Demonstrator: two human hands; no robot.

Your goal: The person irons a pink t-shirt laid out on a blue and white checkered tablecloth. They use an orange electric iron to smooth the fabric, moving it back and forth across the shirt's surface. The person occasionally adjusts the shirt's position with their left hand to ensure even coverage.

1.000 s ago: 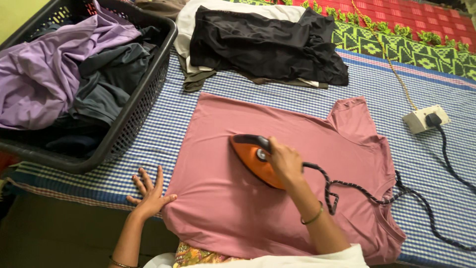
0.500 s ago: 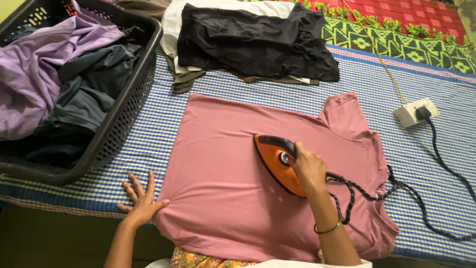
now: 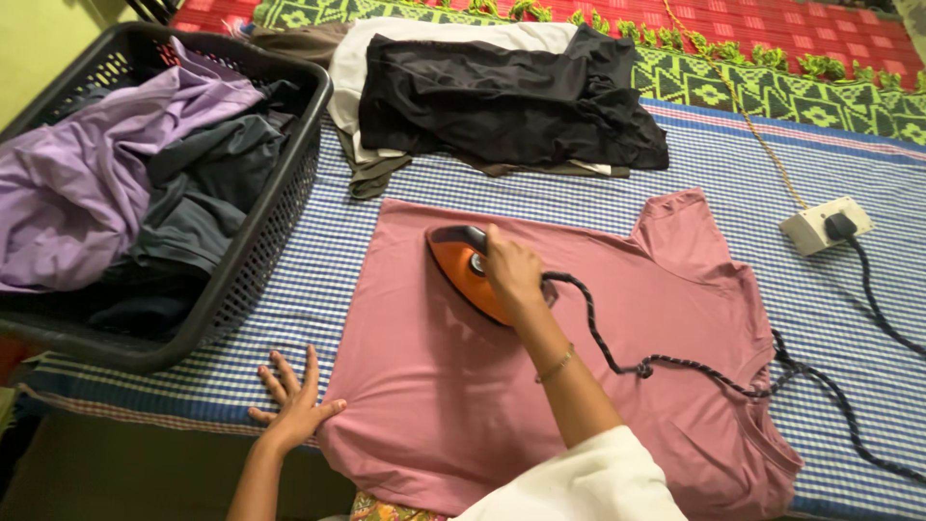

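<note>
Ironing step: my right hand [image 3: 511,270] grips the orange iron [image 3: 461,267] on the pink T-shirt [image 3: 463,386], left hand [image 3: 294,405] fingers spread flat pinning its hem; next pass likely needs steady tension.

A black laundry basket [image 3: 280,217] holding lilac and grey garments stands at left on a blue-checked cloth [image 3: 617,188], a pile of black and white clothes [image 3: 502,92] lies beyond, and a white socket box [image 3: 818,230] sits at right, near a red-and-green patterned mat [image 3: 772,58].
</note>
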